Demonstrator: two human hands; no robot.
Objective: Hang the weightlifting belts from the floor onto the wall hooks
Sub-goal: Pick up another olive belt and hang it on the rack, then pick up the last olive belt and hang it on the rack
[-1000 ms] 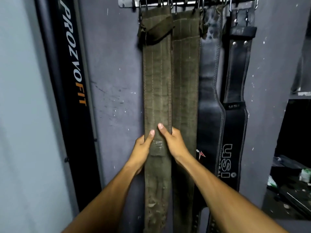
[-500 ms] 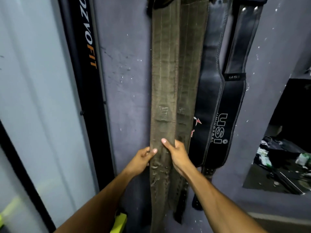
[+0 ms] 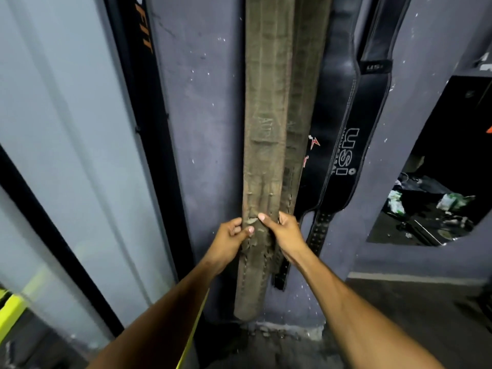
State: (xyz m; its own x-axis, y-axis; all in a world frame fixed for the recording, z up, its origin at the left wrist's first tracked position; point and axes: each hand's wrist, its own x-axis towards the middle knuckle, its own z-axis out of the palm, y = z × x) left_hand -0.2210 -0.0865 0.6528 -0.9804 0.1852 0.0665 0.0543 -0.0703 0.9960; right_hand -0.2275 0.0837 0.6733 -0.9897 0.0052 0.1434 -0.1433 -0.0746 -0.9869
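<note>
Two worn olive canvas belts hang side by side down the grey wall: the left one [image 3: 266, 107] in front, the second [image 3: 306, 83] partly behind it. To their right hang two black leather belts, one with a red mark [image 3: 327, 115] and one printed "USI" [image 3: 356, 134]. My left hand [image 3: 230, 242] grips the left edge of the front olive belt near its lower end. My right hand [image 3: 286, 235] pinches its right edge at the same height. The hooks are out of view above.
A black banner strip with orange letters [image 3: 141, 75] runs down the wall on the left, beside a pale panel [image 3: 53, 129]. A dark opening with clutter [image 3: 431, 206] lies right. Grey floor [image 3: 399, 315] is below, with a yellow object [image 3: 10, 310] at the left edge.
Both hands have slid down the front olive belt from its middle to near its lower end. The view has tilted down, so the hook rail has left the frame.
</note>
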